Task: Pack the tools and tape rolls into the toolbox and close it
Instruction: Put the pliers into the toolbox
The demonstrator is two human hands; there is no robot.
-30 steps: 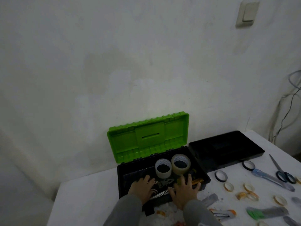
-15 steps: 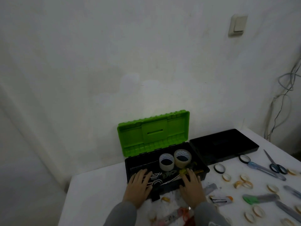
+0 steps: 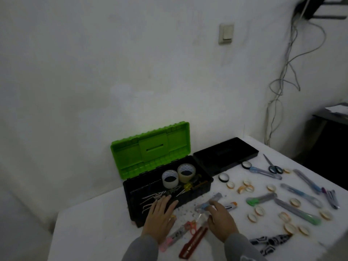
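The toolbox (image 3: 199, 193) stood open near the back edge of the table (image 3: 94, 232), its green lid (image 3: 150, 151) raised before the wall. Two clear tape rolls (image 3: 170, 178) and a yellow-handled screwdriver (image 3: 188, 185) lay inside. The left hand (image 3: 160, 219) rested flat on the box's front rim, fingers straight and spread. The right hand (image 3: 221, 220) lay just beside the box, fingertips on a grey cutter (image 3: 209, 203); whether it gripped it I could not tell. Scissors (image 3: 273, 166), other cutters (image 3: 261, 198) and small tape rings (image 3: 230, 184) were strewn towards the right edge, in front of a black tray (image 3: 226, 155).
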